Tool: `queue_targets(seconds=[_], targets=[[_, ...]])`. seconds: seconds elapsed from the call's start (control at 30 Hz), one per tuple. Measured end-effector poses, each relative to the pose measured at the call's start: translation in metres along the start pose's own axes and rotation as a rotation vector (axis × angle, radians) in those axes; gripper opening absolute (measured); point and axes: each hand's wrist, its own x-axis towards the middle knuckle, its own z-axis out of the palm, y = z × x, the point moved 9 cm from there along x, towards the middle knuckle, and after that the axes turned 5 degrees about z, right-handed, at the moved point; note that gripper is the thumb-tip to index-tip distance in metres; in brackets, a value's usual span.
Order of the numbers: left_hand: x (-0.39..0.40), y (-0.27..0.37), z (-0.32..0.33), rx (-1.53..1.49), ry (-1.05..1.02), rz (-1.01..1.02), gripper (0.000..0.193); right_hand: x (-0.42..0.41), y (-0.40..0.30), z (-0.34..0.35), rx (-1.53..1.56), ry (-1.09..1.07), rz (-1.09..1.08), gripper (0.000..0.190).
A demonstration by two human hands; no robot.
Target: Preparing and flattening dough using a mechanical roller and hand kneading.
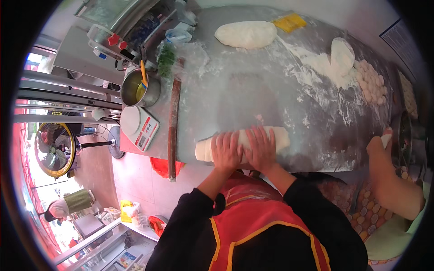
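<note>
Both my hands press on a thick roll of pale dough [282,139] lying along the near edge of the metal table [217,101]. My left hand [226,150] is flat over the roll's left part, where folded layers show at the end. Just right of it, my right hand [261,147] lies on the middle with its fingers spread; the two thumbs are close together. The palms hide part of the dough. A larger oval dough mass [246,34] rests at the far side of the table, beside a yellow packet [290,22].
At the left are a long wooden rolling pin [174,125] overhanging the edge, a kitchen scale [140,127] and a metal pot [149,91]. Flour with a scoop [341,52] and small dough pieces [371,83] lie right. A co-worker's arm [390,179] reaches in there.
</note>
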Motion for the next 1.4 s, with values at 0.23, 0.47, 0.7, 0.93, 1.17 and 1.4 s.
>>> queue_targets(seconds=[0.23,0.47,0.7,0.93,1.17,1.4], targets=[[0.136,-0.058,0.013,0.086,0.087,-0.132,0.028,0.143,0.057,0.019,-0.112,0.077,0.186,0.051],[0.036,-0.028,-0.013,-0.351,-0.117,0.166,0.039,0.04,0.006,-0.017,0.095,-0.098,-0.233,0.054],[-0.001,-0.026,-0.042,-0.067,-0.16,0.209,0.059,0.013,0.025,-0.055,0.05,-0.132,-0.164,0.069],[0.078,0.006,-0.011,-0.314,-0.261,0.215,0.057,0.027,0.094,-0.101,0.025,0.01,0.069,0.051],[0.056,0.092,0.033,-0.307,-0.231,0.527,0.072,-0.059,0.136,-0.113,-0.054,-0.1,0.354,0.053],[0.049,0.11,0.082,-0.08,-0.103,0.376,0.057,-0.02,0.084,-0.047,-0.017,0.021,0.217,0.056]])
